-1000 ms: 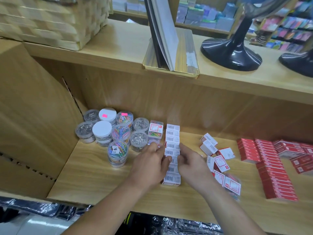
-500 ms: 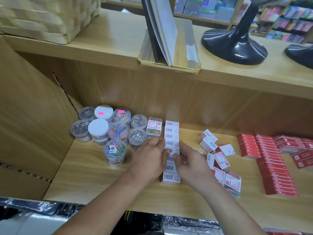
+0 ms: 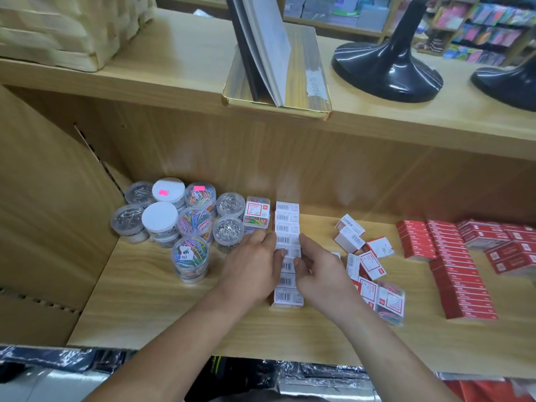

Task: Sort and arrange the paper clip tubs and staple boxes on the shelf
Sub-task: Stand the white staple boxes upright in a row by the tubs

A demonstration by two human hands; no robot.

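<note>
**A:** Start at centre-left of the frame. The paper clip tubs (image 3: 162, 220) stand bunched in the back corner of the shelf (image 3: 145, 314). Any worry there?

**B:** The front tub (image 3: 190, 258). It is stacked on another tub and stands near the left hand (image 3: 252, 265). I'd judge a sideways nudge could topple it.

**A:** And what is that hand doing?

**B:** Its fingers are fairly straight, laid against the left side of the row of white staple boxes (image 3: 287, 220). The row runs from the back wall toward the front edge in mid-frame. The clear clip box (image 3: 256, 214) sits just left of the row's far end. If the row is pushed left, that box gets shoved into the tubs.

**A:** The right hand (image 3: 322, 271)?

**B:** Its fingers are bent against the row's right side. Whether it pinches one box or only pushes, I can't tell. Uneven pressure between the two hands could buckle the row, popping a middle box up or skewing the line.

**A:** Further right?

**B:** The loose white boxes (image 3: 351, 236) lie jumbled close by the right wrist. A careless sweep could scatter them toward the red staple boxes (image 3: 461, 274) at centre-right, or off the front edge.
</note>
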